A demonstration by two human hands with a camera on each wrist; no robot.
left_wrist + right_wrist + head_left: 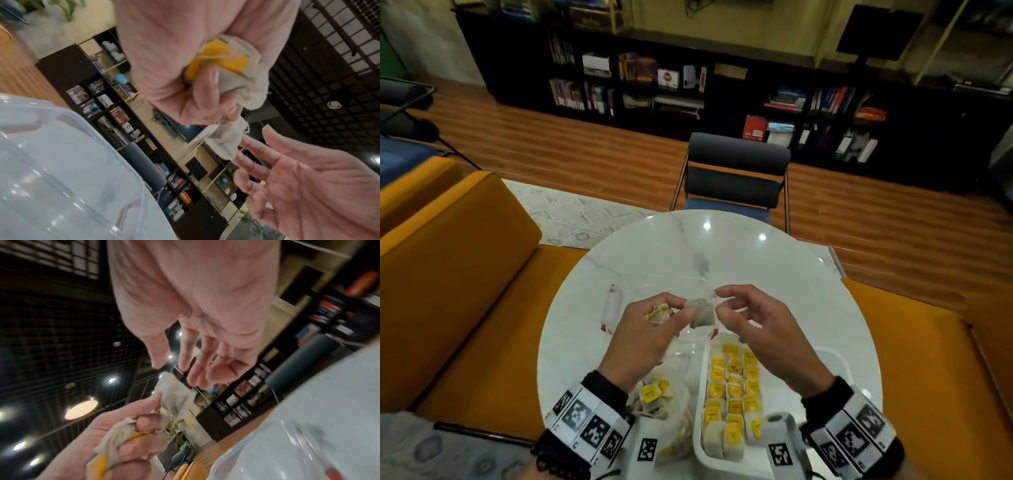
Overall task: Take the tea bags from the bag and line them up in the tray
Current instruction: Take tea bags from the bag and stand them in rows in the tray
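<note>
Landmark: tray point(700, 442), white, at the table's point(808, 291) near edge.

1. Bag point(671, 425); clear plastic, just left of the tray, touching it; loose tea bags with yellow tags inside.
2. Left hand point(650, 337); above and beyond the tray's far-left corner; fingers curled round a bunch point(228, 65) of tea bags in the palm, thumb and forefinger pinching one tea bag point(702, 313) that hangs free.
3. Rows point(734, 394); three lines of tea bags inside the tray, most yellow tags up; far end nearly full.
4. Right hand point(751, 323); above the tray's far end; fingers relaxed and spread, holding nothing, tips near the hanging bag.
5. Lid point(674, 284); clear, beyond the tray.

Risks, as judged: strings in the bunch could snag the hanging bag at handover and drag others out; a loose pinch could drop it onto the rows and knock them crooked; thin paper may tear if tugged.
</note>
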